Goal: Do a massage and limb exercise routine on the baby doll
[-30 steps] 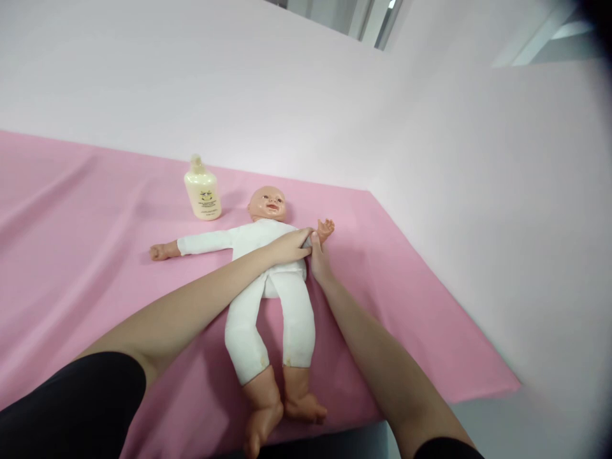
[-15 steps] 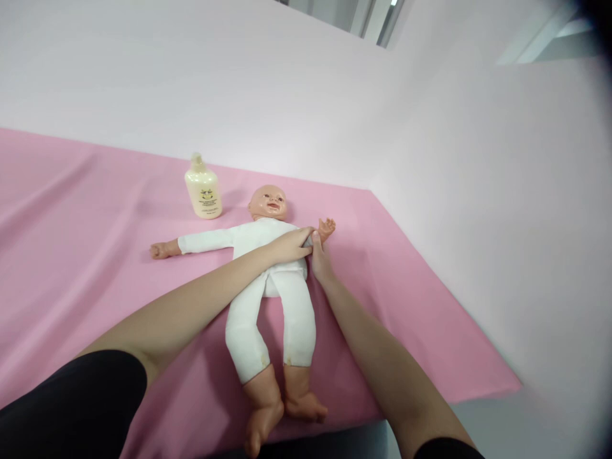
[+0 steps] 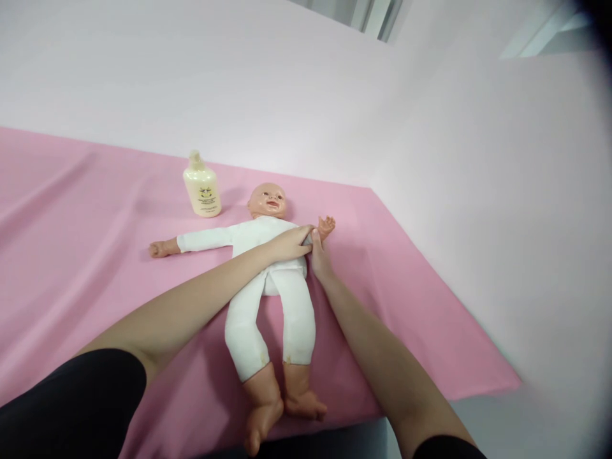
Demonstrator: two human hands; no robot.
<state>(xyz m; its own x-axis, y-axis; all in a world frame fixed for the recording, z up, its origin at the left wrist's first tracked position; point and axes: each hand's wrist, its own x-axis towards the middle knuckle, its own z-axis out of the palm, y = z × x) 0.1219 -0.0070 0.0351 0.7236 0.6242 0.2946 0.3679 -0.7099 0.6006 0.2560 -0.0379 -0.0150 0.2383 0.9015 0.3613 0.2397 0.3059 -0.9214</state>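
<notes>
Nothing moved: left hand (image 3: 289, 244) and right hand (image 3: 319, 258) still pinch doll (image 3: 268, 280) sleeve; sleeve-pulling step, gentle tug next

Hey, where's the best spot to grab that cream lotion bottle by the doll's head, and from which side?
Probably around the bottle body's wide middle, coming from the near side or from above. It stands upright on the pink cloth, tapering to a narrow cap, so the broad body likely gives the steadier hold. The doll lies beside it on its right, not touching, so that side is tighter.
</notes>
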